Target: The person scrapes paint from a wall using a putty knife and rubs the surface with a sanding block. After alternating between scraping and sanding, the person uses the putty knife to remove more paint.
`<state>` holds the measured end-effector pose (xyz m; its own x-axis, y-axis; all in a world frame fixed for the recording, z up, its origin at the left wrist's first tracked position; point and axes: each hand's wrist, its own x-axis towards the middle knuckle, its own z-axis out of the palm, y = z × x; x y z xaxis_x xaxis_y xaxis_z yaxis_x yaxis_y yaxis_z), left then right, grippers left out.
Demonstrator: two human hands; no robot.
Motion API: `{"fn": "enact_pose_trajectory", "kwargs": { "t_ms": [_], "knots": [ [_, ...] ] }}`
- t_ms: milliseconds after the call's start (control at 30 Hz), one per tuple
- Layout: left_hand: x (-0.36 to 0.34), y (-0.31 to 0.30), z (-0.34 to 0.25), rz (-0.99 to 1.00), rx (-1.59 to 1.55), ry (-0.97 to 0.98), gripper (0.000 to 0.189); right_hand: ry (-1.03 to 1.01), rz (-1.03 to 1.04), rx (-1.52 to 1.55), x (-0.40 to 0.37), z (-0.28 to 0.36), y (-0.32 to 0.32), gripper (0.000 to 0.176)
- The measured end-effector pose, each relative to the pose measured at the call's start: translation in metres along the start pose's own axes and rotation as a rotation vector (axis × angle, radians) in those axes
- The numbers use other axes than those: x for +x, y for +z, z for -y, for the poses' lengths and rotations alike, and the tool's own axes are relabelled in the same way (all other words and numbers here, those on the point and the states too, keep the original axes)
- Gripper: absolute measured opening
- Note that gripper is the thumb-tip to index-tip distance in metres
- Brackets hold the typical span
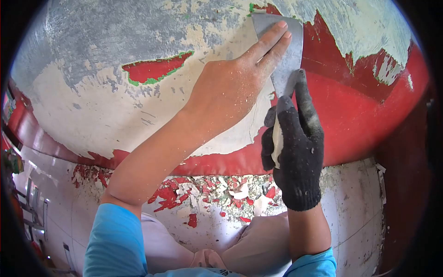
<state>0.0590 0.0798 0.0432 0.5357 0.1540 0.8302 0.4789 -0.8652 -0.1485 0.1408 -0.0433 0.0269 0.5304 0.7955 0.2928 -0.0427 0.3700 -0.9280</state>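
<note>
A metal scraper [284, 51] with a wide grey blade lies flat against a wall [92, 101] of peeling red, white and grey paint. My right hand [295, 147], in a black knit glove, is closed around the scraper's pale handle, with the index finger stretched up along the blade's neck. My left hand [235, 83] is bare and dusty; its fingers press flat on the blade's face near the top. The blade's upper edge sits at the border between a red patch and bare pale plaster.
Flakes of red and white paint [217, 189] litter the tiled floor [355, 203] at the wall's foot. A red strip of paint with a green rim [154, 69] remains at upper left. My bent knees [258, 240] fill the lower middle.
</note>
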Motion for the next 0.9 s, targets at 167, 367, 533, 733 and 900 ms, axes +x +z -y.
{"fn": "enact_pose_trajectory", "kwargs": {
  "t_ms": [167, 367, 533, 733, 900],
  "knots": [
    [-0.004, -0.001, 0.002, -0.018, -0.050, -0.007, 0.076, -0.085, 0.015, -0.070, -0.001, -0.008, 0.000, 0.050],
    [0.004, -0.007, -0.004, -0.087, -0.107, -0.063, 0.077, -0.141, 0.017, -0.026, 0.006, -0.002, 0.011, 0.049],
    [0.001, -0.007, 0.000, -0.002, -0.087, -0.017, 0.075, -0.046, -0.021, -0.016, 0.005, -0.003, 0.009, 0.051],
    [-0.005, -0.005, -0.002, 0.020, -0.126, -0.027, 0.074, 0.030, -0.062, 0.004, -0.007, -0.004, 0.009, 0.052],
    [0.004, -0.001, 0.000, -0.039, -0.070, -0.016, 0.075, 0.019, -0.042, 0.018, -0.006, -0.001, 0.011, 0.052]
  ]
}}
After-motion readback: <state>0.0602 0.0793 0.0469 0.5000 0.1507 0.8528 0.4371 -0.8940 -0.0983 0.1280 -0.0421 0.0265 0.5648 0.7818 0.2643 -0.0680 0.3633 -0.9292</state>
